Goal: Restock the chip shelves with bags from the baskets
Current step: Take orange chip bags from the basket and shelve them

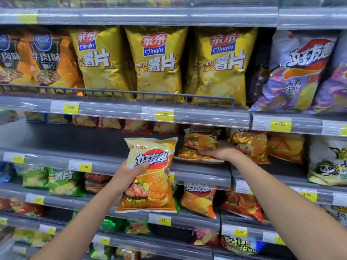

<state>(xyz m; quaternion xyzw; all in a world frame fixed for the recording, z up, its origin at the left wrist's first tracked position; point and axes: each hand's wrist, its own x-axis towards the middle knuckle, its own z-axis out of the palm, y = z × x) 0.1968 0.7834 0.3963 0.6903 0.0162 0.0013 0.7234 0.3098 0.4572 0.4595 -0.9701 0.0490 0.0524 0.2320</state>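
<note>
Left hand: the left hand (127,177) grips a glossy yellow-and-orange foil chip bag (152,184) by its left edge. The thumb lies across the front, under the logo. The fingers go behind the bag, out of sight.
Held bag, look: pale yellow top fading to deep orange at the bottom. It has a red oval with bold dark characters outlined in white, and ridged chips and a browned meat dish printed low on the front. Crimped seals run along top and bottom, and the bag is puffed with shiny creases.
Held bag, place: upright in the air, in front of the grey middle shelf (75,139). Its top is level with that shelf's deck and its bottom hangs before the shelf below.
Right hand: the right hand (222,152) holds a darker orange foil chip bag (197,145) at its lower right, thumb along the front edge. Whether the fingers curl behind it cannot be told.
Orange bag, place: on the middle shelf near the front lip, leaning back, just right of the held bag. A matching orange bag (249,145) stands just beyond the hand.
Middle shelf: a dark deck, bare on the left half, with a row of small bags at the back.
Shelf above: tall gold potato chip bags (159,62) stand behind a low wire rail (112,92). Purple chip bags (296,72) stand to their right.
Shelf below: green chip bags (62,182) at left, more orange bags under the held one.
Shelf edges: yellow price tags (84,166) in clear strips.
</note>
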